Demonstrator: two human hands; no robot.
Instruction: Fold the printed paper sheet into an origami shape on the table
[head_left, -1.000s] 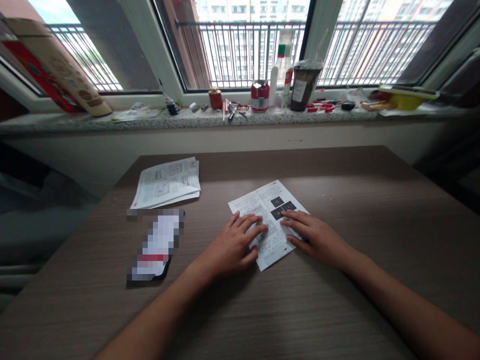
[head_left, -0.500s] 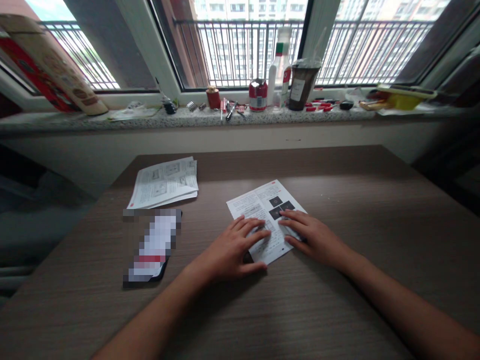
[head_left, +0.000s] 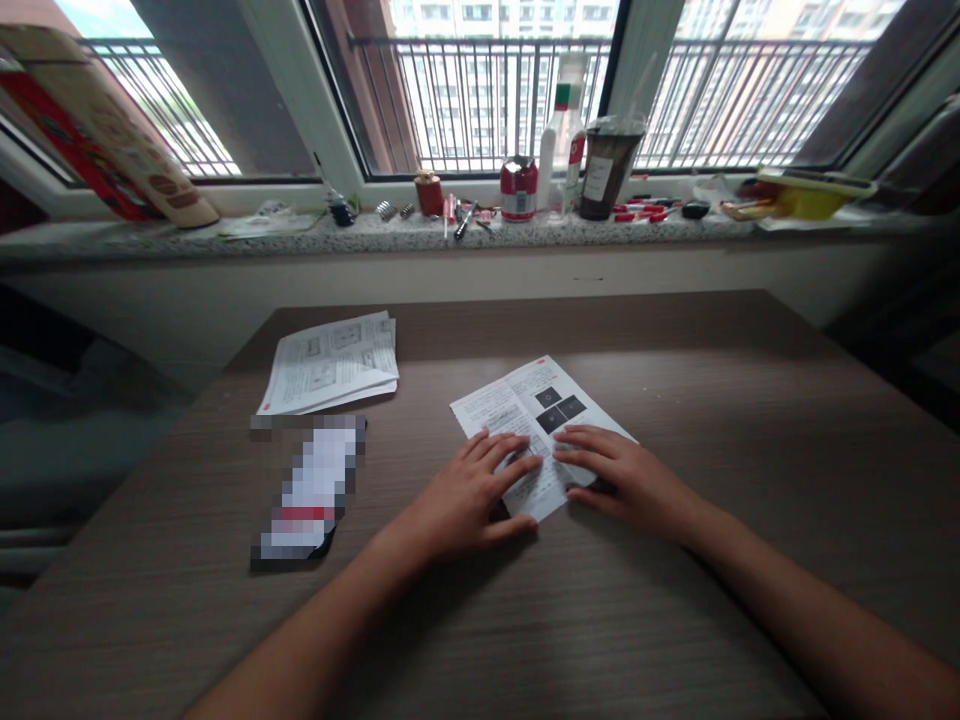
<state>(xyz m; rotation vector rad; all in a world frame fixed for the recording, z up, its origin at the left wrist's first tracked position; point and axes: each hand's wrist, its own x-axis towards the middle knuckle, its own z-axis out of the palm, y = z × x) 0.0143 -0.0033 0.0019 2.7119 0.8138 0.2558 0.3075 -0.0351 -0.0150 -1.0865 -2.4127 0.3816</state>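
A printed sheet (head_left: 551, 395) with small dark pictures lies at an angle on the brown table (head_left: 465, 640). My left hand (head_left: 476, 495) rests over its lower left edge, fingers spread. From the right, my right hand (head_left: 626, 475) lies over the sheet's lower right part, fingers apart, fingertips on the print. The two hands do not touch each other. The palms and arms hide parts of the sheet's edges.
A stack of printed papers (head_left: 334, 360) lies at the table's back left, with a blurred phone (head_left: 315, 490) in front of it. On the windowsill (head_left: 285, 243) stand a red can (head_left: 518, 188), a bottle (head_left: 556, 150), a dark cup (head_left: 602, 170) and a yellow container (head_left: 814, 195).
My right hand has shifted slightly, its fingertips now lower and left of the dark pictures, which show more fully. The sheet's right side has moved a little. The left hand is nearly still.
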